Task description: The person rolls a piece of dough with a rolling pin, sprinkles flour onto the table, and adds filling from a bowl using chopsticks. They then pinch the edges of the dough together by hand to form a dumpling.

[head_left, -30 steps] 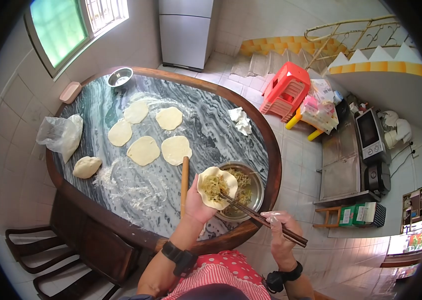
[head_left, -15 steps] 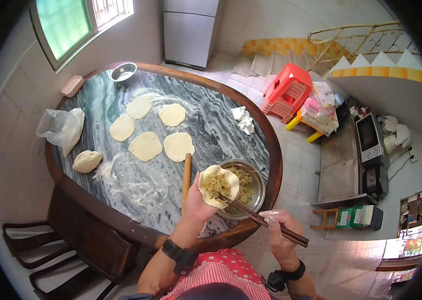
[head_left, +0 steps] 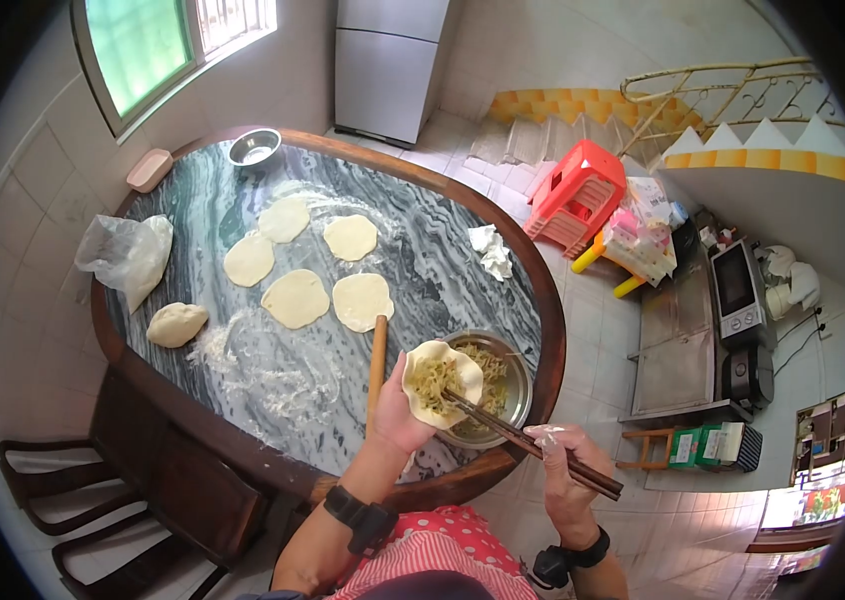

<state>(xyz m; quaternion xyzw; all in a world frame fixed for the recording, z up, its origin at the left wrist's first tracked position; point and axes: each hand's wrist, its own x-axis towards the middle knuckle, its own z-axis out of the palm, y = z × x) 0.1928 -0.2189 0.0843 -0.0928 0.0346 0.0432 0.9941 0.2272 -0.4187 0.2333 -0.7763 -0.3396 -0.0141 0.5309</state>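
My left hand (head_left: 402,415) cups a dough wrapper (head_left: 430,408) with wavy edges, and shredded filling (head_left: 438,380) lies in its middle. The wrapper is held over the left side of a metal bowl (head_left: 520,392) with more filling in it. Between the fingers of my right hand (head_left: 570,465) is a pair of dark chopsticks (head_left: 523,438), their tips touching the filling in the wrapper. A rolling pin (head_left: 378,365) lies left of the bowl, its upper end at a flat dough round (head_left: 362,301). More rounds (head_left: 295,298) lie beyond on the marble table (head_left: 423,240).
On the left of the table are a dough lump (head_left: 177,325) and a plastic bag (head_left: 133,255). A small metal bowl (head_left: 255,147) and a pink dish (head_left: 150,170) stand at the far edge. Crumpled tissue (head_left: 491,251) lies at the right. Dark chairs (head_left: 113,480) stand lower left.
The view has shifted slightly, so the table objects appear a little lower. My hands hold the wrapper and chopsticks as before, with the chopstick tips still at the filling.
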